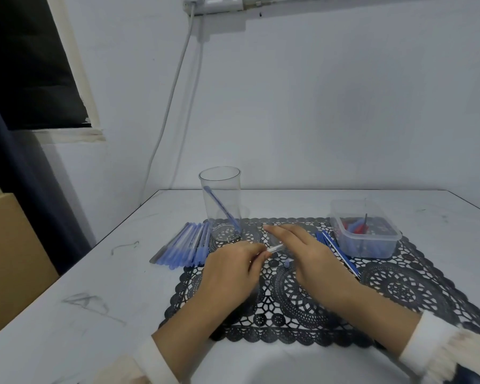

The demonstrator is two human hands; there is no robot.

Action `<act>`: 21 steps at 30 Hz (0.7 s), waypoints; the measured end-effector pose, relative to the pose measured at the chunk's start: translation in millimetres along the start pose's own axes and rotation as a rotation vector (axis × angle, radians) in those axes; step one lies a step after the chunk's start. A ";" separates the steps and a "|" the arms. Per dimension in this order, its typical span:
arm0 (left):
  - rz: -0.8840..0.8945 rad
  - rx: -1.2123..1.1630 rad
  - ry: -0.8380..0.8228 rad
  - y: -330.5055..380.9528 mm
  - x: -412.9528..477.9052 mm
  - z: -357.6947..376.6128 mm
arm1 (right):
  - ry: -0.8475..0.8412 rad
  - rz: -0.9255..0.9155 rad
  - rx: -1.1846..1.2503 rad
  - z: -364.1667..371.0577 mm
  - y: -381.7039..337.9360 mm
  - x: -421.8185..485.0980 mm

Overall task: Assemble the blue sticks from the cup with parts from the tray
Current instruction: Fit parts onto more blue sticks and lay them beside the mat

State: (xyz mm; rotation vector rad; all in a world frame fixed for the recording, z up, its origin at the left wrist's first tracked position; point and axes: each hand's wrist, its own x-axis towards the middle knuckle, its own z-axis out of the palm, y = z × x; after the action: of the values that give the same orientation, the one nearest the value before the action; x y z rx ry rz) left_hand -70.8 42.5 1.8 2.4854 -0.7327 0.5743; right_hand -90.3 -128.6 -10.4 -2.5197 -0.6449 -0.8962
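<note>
A clear cup (pixel 221 202) stands at the far edge of the black lace mat (pixel 302 295) with one blue stick (pixel 221 207) leaning inside. Above the mat's middle, my left hand (pixel 230 268) pinches a pale clear tube (pixel 275 248) at its near end. My right hand (pixel 302 252) lies over the tube's far end with fingers stretched toward the cup; its grip is hidden. A small blue cap (pixel 288 263) lies on the mat between my hands. The clear tray (pixel 365 228) with red and blue parts sits at the right.
Several finished blue pens (pixel 185 245) lie in a row left of the cup. A few thin blue refills (pixel 336 249) lie beside the tray. A wall rises behind the white table (pixel 94 286); a brown box (pixel 11 259) stands off its left side.
</note>
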 end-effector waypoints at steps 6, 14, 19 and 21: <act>-0.070 0.020 -0.027 -5.4 4.8 -3.2 | 0.122 0.161 0.122 -3.2 4.3 6.1; -0.117 0.043 -0.032 -11.7 8.5 -4.7 | -0.304 0.206 -0.020 1.3 11.9 5.8; -0.109 0.046 -0.039 -11.7 8.2 -5.5 | -0.492 0.116 -0.093 -0.5 16.5 6.6; -0.105 0.045 -0.046 -10.5 8.1 -6.5 | -0.473 0.132 -0.065 -1.2 16.4 7.2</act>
State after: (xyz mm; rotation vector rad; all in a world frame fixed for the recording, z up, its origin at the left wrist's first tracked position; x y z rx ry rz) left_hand -60.0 50.7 7.7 2.5684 -0.6083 0.5020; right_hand -77.1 -140.6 -8.1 -2.8155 -0.5809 -0.2746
